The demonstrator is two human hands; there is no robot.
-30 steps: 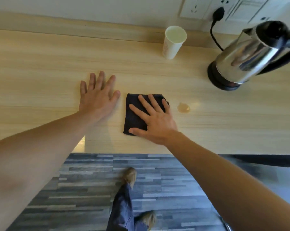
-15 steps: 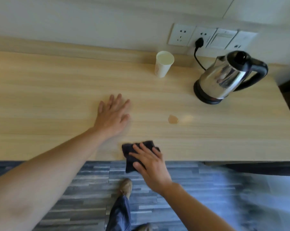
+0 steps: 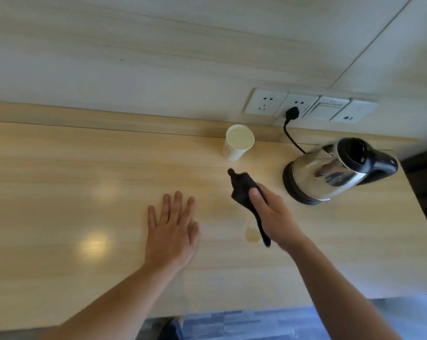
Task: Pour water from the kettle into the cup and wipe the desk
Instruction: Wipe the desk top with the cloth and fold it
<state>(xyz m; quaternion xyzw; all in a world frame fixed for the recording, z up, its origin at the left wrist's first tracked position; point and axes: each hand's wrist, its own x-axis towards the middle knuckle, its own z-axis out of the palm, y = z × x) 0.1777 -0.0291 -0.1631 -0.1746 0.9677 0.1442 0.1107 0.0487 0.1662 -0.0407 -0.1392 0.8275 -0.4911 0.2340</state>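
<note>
Now the right hand (image 3: 273, 214) has its grip clamped on the dark cloth (image 3: 244, 192), which hangs limp, light and soft; bunching it suits. The puddle (image 3: 252, 234) lies just beneath; left hand (image 3: 172, 231) rests flat, fingers apart, on the table (image 3: 60, 192).

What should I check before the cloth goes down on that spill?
1. Cloth gripped in right hand: ok, bunched and hanging.
2. Puddle still on the desk: not ok, unwiped, just below the cloth's tail.
3. Left hand clear of the puddle: ok, flat on the desk to its left.
4. Cup upright and away from the wipe path: ok, near the wall.
5. Kettle seated on its base: ok, plugged in.
6. Other wet patches: cannot tell, glare on the wood.
</note>
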